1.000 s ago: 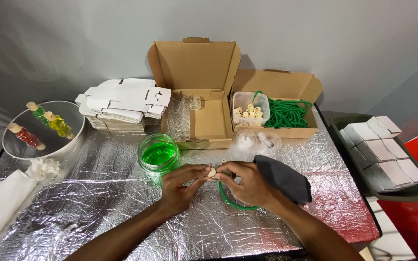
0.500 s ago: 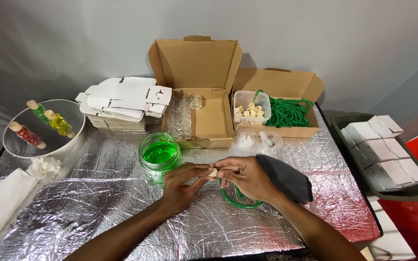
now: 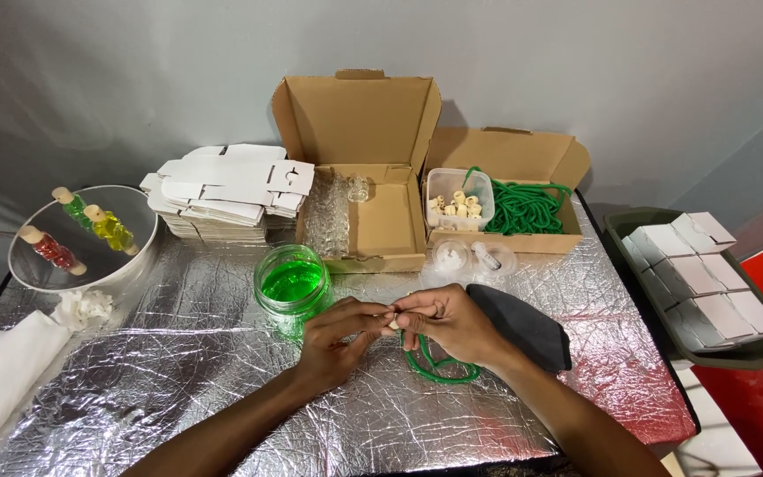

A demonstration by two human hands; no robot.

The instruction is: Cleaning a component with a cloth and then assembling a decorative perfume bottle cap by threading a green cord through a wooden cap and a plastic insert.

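Note:
My left hand and my right hand meet over the foil-covered table, fingertips pinching a small cream cork between them. A green cord loops down from my right hand onto the foil. Just left of my hands stands a glass jar filled with green liquid. A dark grey cloth lies right beside my right wrist.
Behind are an open cardboard box holding small glass bottles, a second box with green cord and a tub of corks, flat white cartons, a bowl with coloured bottles, and a tray of white boxes.
My hands have shifted slightly while still working the cork and cord together; the green loop under my right hand hangs a little differently. Nothing else moved.

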